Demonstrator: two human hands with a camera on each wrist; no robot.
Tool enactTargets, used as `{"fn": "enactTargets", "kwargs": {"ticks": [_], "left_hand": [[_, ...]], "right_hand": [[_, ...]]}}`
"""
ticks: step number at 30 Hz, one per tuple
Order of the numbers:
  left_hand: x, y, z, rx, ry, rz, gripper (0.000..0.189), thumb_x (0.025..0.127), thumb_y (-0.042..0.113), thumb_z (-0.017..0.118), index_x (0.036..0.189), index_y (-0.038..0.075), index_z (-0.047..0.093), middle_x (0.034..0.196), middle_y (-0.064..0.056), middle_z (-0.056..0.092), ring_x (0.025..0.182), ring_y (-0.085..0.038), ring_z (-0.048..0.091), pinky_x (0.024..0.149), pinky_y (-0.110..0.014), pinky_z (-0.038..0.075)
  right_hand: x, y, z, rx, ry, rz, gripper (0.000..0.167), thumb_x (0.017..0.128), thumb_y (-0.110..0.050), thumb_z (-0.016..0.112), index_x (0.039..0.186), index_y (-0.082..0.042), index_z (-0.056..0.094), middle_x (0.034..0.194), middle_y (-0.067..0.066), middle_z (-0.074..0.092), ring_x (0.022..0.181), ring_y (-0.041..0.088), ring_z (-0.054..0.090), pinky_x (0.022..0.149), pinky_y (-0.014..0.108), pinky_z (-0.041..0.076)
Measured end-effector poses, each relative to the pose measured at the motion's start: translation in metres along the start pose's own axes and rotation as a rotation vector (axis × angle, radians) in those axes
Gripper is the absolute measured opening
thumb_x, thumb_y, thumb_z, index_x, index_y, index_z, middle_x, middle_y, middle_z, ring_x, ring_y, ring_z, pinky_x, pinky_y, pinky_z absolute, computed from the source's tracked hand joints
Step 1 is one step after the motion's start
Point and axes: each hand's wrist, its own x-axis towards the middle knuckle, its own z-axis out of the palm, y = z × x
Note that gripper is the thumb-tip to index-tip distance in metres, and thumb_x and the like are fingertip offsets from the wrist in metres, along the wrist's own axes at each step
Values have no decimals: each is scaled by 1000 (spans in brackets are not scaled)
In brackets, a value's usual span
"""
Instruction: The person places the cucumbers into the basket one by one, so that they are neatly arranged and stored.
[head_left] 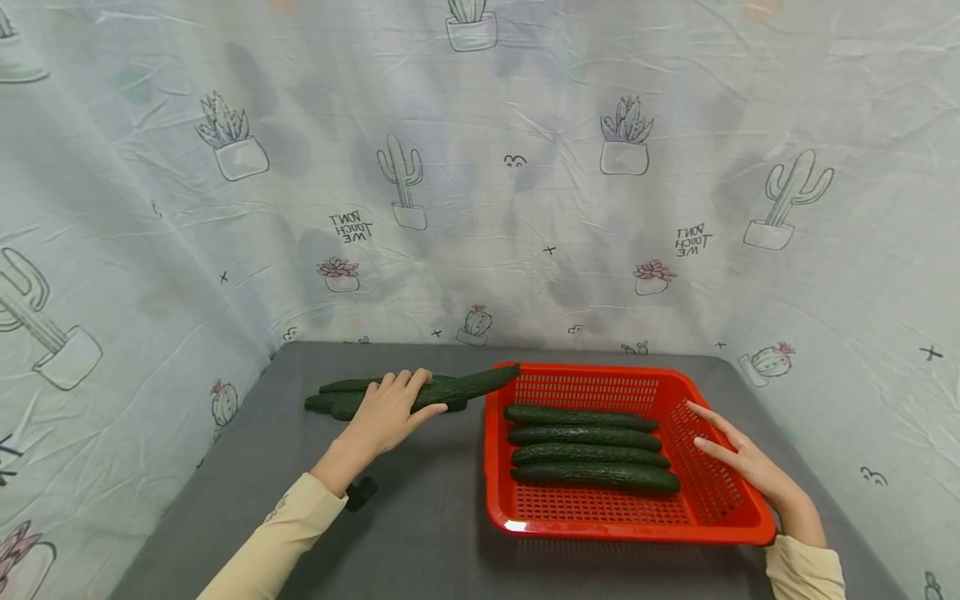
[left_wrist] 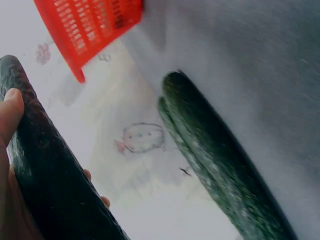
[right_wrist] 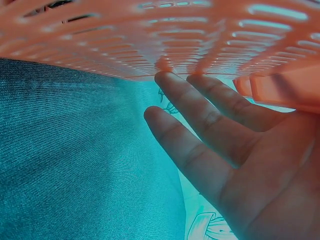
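Observation:
My left hand point(head_left: 386, 414) grips a long dark green cucumber point(head_left: 480, 382), its far end reaching over the basket's left rim in the head view. Under that hand, more cucumbers point(head_left: 341, 386) lie on the table, partly covered by it. The left wrist view shows the thumb along the held cucumber point(left_wrist: 47, 165) and two cucumbers point(left_wrist: 210, 155) beyond. My right hand point(head_left: 757, 468) holds the right side of a red plastic basket point(head_left: 592, 531). Two digits reach over the rim; in the right wrist view, three fairly straight fingers point(right_wrist: 200, 120) meet the slotted plastic from outside.
Inside the basket several cucumbers point(head_left: 588, 437) lie side by side. A small black object point(head_left: 362, 493) shows by the left wrist. The grey table point(head_left: 420, 533) is bordered at the back and sides by a pale cloth point(head_left: 480, 242) printed with potted cacti.

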Motion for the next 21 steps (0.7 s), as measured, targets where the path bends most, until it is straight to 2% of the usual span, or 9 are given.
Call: {"fn": "enactTargets", "kwargs": {"ticks": [8,15,21], "left_hand": [[10,24,-2,11,5,25,53,87,60,48,122,20,47,98,-3,53,76,-20,42,65,-35,33],[15,43,-4,37,-14,55,54,88,61,46,124,20,46,99,-6,52,78,-22,42,64,-34,31],[18,60,-9,44,-22,100,53,87,60,46,122,19,46,97,-6,52,79,-23,43,64,-34,31]], "right_hand": [[-1,-1,1,33,-2,-3,56,99,-24,44,149,-24,19,153,9,16,115,-22,20,90,66,27],[-1,-3,0,17,-5,-2,56,99,-24,44,149,-23,20,152,13,17,115,-21,21,90,62,30],[-1,-1,0,36,-6,-3,55,99,-23,44,149,-23,20,152,2,19,115,-23,20,90,62,29]]}}
